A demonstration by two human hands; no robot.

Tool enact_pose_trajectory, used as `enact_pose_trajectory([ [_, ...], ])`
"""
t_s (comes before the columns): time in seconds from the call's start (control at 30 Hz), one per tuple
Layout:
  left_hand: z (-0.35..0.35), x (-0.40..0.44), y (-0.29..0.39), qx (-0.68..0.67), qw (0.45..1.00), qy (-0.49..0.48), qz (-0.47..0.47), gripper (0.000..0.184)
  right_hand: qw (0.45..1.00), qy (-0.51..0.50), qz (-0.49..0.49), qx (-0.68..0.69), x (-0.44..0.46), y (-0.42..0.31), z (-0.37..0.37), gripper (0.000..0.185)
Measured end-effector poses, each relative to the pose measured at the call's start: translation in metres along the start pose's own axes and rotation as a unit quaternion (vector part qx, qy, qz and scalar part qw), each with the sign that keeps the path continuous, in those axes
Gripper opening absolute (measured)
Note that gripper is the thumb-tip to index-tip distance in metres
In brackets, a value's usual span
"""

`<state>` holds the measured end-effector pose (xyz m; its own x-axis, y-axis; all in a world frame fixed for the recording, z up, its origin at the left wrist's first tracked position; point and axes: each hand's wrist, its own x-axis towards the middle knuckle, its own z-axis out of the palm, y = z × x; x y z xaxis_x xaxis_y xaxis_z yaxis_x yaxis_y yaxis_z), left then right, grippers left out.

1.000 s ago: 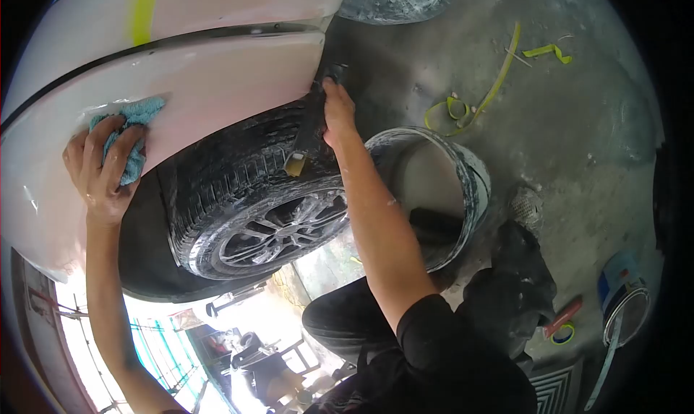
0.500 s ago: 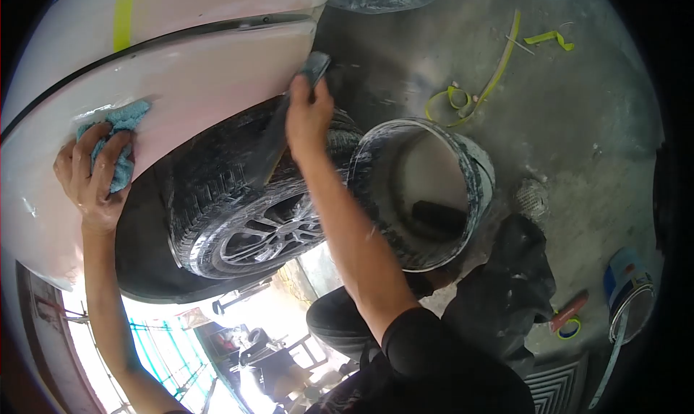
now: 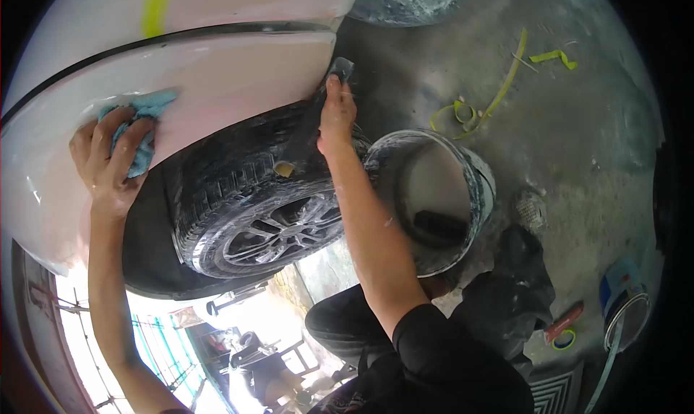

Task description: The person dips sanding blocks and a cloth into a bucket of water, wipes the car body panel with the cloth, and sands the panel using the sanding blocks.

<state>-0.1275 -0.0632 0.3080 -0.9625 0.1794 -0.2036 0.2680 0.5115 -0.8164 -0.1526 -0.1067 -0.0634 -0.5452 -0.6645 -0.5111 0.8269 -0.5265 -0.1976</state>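
My left hand (image 3: pixel 112 161) presses a light blue cloth (image 3: pixel 155 105) against the pale pinkish car panel (image 3: pixel 238 82), its fingers bent over the cloth. Near the panel's lower right edge, above the tyre, my right hand (image 3: pixel 337 114) grips a dark sheet (image 3: pixel 342 69), which looks like sandpaper and hangs down beside the hand. A small yellowish patch (image 3: pixel 284 169) shows against the tyre. Below the panel is the wheel (image 3: pixel 289 230) with its dusty tyre.
A bucket (image 3: pixel 484 190) holding greyish water and a dark block (image 3: pixel 439 226) stands right of the wheel. Yellow tape strips (image 3: pixel 506 89) lie on the floor. A paint can (image 3: pixel 625 298), red-handled tool (image 3: pixel 564 322) and tape roll (image 3: pixel 563 339) are at the lower right.
My right hand moved left along the panel's edge, then back right with the dark sheet. My left hand stays on the cloth; the whole view shifted slightly.
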Motion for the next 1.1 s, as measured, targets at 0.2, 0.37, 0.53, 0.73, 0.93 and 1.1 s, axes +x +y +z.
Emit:
enact_pose_trajectory([
  [0.2,0.000,-0.001,-0.002,0.020,1.000,-0.007,0.003,0.032,0.958,0.039,-0.207,-0.197,-0.143,-0.022,0.068,0.076],
  [0.37,0.002,-0.001,-0.003,0.009,1.000,-0.006,0.008,0.033,0.946,0.014,-0.253,-0.203,-0.166,-0.017,0.084,0.081],
  [0.53,0.000,0.001,0.000,0.007,1.000,0.003,0.001,0.031,0.988,0.054,-0.090,-0.113,-0.058,-0.039,0.035,0.069],
  [0.73,-0.004,0.000,-0.002,0.006,1.000,-0.001,0.001,0.030,0.929,0.011,-0.300,-0.216,-0.166,-0.033,0.095,0.076],
  [0.93,-0.003,-0.003,-0.002,0.010,1.000,-0.015,-0.003,0.032,0.965,0.085,-0.169,-0.182,-0.082,-0.045,0.049,0.077],
  [1.1,-0.006,-0.001,-0.003,0.009,1.000,-0.015,-0.007,0.032,0.940,0.022,-0.240,-0.242,-0.145,-0.044,0.075,0.075],
])
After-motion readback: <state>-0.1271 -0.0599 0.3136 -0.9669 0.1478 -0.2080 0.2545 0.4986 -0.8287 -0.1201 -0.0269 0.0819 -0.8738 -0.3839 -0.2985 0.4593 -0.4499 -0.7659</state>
